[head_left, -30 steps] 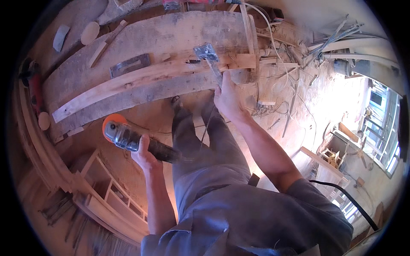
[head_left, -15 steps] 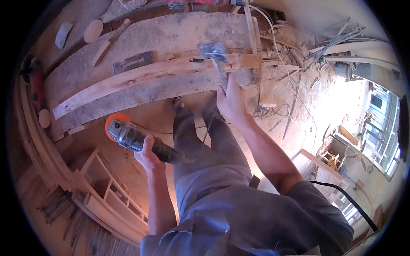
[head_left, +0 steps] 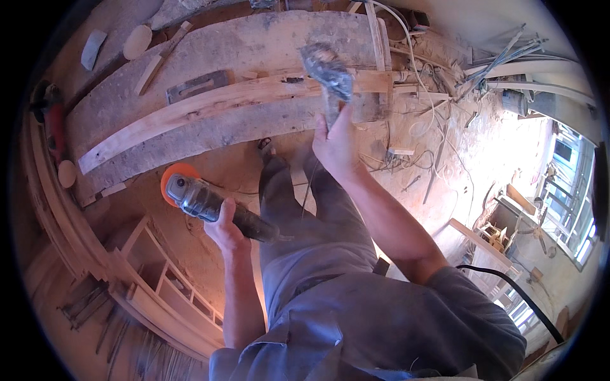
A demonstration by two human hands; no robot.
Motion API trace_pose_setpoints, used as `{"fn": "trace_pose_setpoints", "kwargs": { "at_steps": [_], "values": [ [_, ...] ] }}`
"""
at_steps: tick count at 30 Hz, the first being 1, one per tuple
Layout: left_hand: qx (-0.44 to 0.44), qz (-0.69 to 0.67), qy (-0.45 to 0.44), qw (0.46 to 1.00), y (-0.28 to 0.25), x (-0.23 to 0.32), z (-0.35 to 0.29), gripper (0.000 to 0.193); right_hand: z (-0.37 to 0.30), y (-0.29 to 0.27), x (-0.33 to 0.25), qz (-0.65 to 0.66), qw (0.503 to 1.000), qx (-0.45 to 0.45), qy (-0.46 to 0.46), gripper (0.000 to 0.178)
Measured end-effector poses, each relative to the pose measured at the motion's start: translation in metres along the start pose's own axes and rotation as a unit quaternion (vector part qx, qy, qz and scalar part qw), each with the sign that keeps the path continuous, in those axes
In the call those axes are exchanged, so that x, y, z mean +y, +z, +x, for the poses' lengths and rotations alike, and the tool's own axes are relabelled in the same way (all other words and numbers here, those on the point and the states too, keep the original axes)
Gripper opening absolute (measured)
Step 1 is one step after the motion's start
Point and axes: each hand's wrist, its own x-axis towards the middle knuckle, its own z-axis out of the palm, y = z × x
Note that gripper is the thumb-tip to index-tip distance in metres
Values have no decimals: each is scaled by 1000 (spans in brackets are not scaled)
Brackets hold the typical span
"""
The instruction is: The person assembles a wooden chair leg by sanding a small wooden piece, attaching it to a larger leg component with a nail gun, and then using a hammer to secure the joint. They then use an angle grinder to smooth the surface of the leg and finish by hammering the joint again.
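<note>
My left hand [head_left: 227, 228] is closed around the dark body of an angle grinder [head_left: 202, 200], which hangs in front of my legs. An orange disc [head_left: 175, 180] shows at its far end. Raised farther out, my right hand [head_left: 338, 147] grips the short pale handle of what looks like a worn flat brush [head_left: 327, 70]; its broad, grey-brown head is blurred. That head lies in front of the right part of a long curved wooden piece [head_left: 210, 105], and whether they touch I cannot tell. The curved piece rests on a dusty plank bench [head_left: 279, 44].
A slotted flat metal piece [head_left: 198, 86] and a wood strip [head_left: 162, 57] lie on the bench. Another red grinder [head_left: 56, 130] sits at the far left. Cables [head_left: 438, 152] trail over the floor at right. Curved wooden frames [head_left: 162, 279] stand at lower left.
My right hand has drawn slightly nearer and the brush head has swung round, pointing farther away. The grinder in my left hand has shifted a little to the right.
</note>
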Motion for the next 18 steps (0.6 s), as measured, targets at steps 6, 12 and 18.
{"fn": "trace_pose_setpoints", "kwargs": {
  "at_steps": [6,12,18],
  "values": [
    [-19,-11,-19,1000,-2,-10,-6,23,15,2,17,-89,991,-93,31,30],
    [-9,14,-6,1000,-3,-18,-5,20,12,3,19,-142,983,-114,8,33],
    [-29,11,-21,999,2,-11,-12,19,6,0,6,-15,999,-35,18,38]
  ]
}}
